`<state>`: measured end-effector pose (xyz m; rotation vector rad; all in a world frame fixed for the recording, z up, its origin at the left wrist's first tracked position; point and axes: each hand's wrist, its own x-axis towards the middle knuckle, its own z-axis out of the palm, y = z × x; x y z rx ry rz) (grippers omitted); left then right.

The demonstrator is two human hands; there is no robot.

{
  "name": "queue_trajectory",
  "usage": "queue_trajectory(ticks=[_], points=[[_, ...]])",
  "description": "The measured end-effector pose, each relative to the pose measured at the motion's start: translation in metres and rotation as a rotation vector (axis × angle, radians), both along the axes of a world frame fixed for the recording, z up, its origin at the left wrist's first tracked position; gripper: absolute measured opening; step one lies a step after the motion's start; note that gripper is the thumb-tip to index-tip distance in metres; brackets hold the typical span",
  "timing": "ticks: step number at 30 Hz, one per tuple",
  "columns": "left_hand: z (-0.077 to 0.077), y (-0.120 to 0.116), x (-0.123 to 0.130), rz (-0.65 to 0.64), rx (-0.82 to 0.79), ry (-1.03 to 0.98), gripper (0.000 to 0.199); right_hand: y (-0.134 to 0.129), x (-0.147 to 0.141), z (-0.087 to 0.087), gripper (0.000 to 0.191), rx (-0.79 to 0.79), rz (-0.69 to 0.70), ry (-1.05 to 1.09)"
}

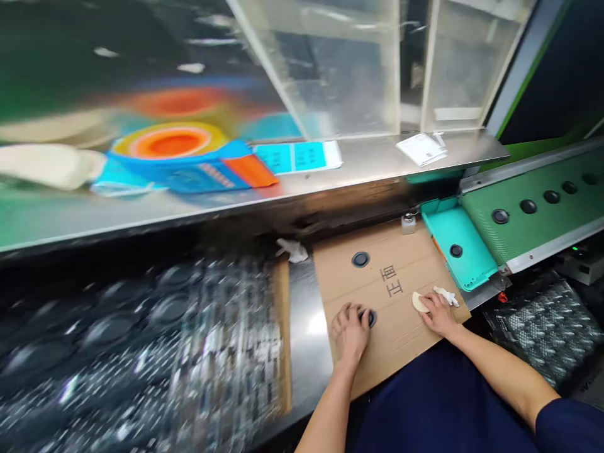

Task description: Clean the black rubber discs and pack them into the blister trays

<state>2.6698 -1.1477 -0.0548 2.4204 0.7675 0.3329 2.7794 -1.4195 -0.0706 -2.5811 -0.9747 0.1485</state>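
Left hand [350,328] on black disc [369,318]

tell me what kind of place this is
Likely a factory assembly or inspection station: a green conveyor belt carries a row of black round parts, and clear plastic trays sit beside the cardboard sheet.

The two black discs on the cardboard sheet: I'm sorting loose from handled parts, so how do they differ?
The far black disc lies bare and untouched on the cardboard sheet; the near black disc lies under the left hand, its fingers touching it and half hiding it. The far one shows its whole round outline with a raised rim; of the near one only an edge shows. Both are small, dark and round, resting on the cardboard.
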Motion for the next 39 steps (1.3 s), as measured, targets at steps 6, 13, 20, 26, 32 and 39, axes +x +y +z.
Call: queue_trajectory(ticks=[6, 13, 20, 26, 32, 39], points=[[0.017, -0.008, 0.026, 0.015, 0.193, 0.066, 0.057, 0.009, -0.007, 0.014, 0.051, 0.004, -0.043, 0.162], [0.128, -0.117, 0.204, -0.545, 0.176, -0.324, 0.047, 0.000, -0.034, 0.067, 0.068, 0.284, -0.094, 0.559], [0.182, -0.263, 0.371, -0.808, 0.140, -0.181, 0.059, -0.078, -0.034, 0.113, 0.066, 0.547, -0.302, 0.832], [0.180, -0.251, 0.374, -0.882, -0.370, -0.179, 0.023, -0.117, -0.011, 0.124, 0.071, 0.798, -0.472, 0.761], [0.143, -0.169, 0.224, -0.338, -1.029, -0.111, 0.065, -0.083, 0.039, 0.131, 0.061, 0.866, -0.484, 0.533], [0.085, -0.122, 0.062, 0.305, -1.319, -0.374, 0.066, 0.032, 0.019, 0.118, 0.052, 0.535, -0.037, 0.538]])
